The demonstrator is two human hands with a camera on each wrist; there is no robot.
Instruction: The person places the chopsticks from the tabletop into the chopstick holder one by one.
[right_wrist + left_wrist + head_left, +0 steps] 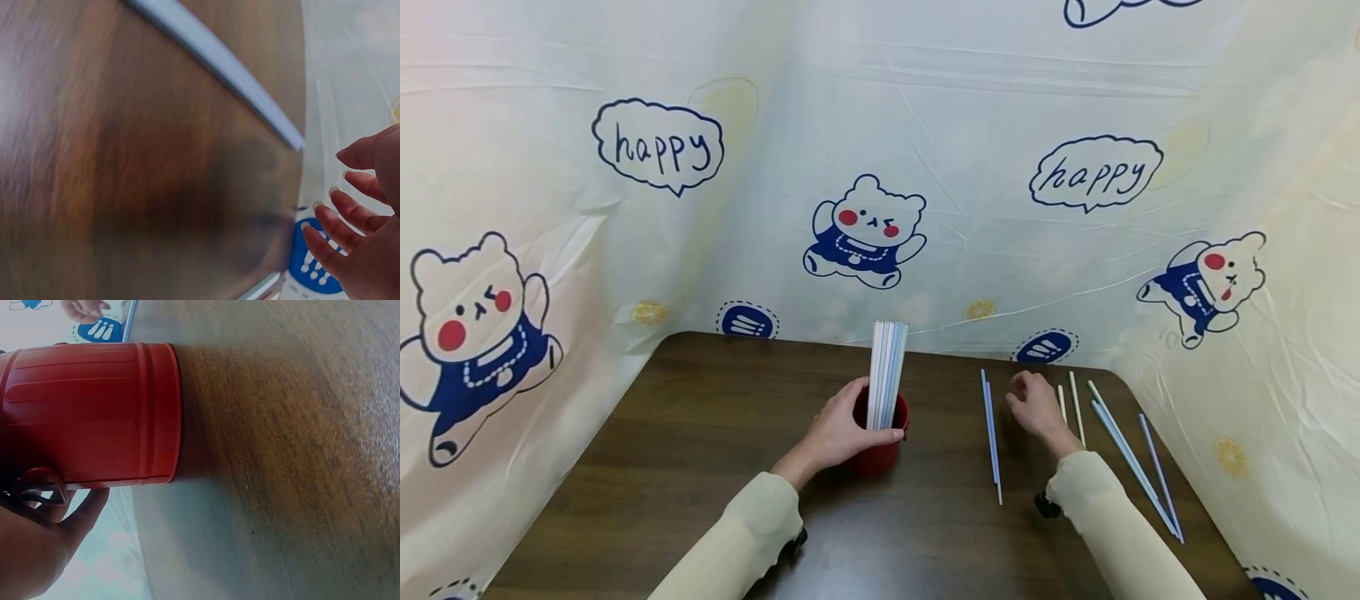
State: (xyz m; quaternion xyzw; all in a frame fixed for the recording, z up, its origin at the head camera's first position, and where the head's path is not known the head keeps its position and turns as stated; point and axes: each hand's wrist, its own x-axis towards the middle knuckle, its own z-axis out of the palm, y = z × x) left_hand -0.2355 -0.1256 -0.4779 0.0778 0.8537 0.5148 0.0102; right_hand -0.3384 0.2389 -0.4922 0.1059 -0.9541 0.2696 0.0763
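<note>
A small red metal bucket [874, 460] with ridged sides stands upright on the dark wooden table. My left hand [841, 427] grips it near the rim, the thumb across the near side. The bucket's wall [94, 412] and a side handle [44, 481] show in the left wrist view. A bundle of thin white and pale blue sticks [887, 375] rises out of the bucket. My right hand [1036, 407], fingers loosely bent, holds nothing; it hovers between two blue-violet sticks [991, 433] and some cream sticks [1077, 404]. One bluish stick [225, 62] crosses the right wrist view.
Light blue sticks [1131, 462] and a violet stick [1161, 475] lie slanted near the table's right edge. The wooden table [700, 467] has a printed cloth [977, 108] hanging behind it and at both sides.
</note>
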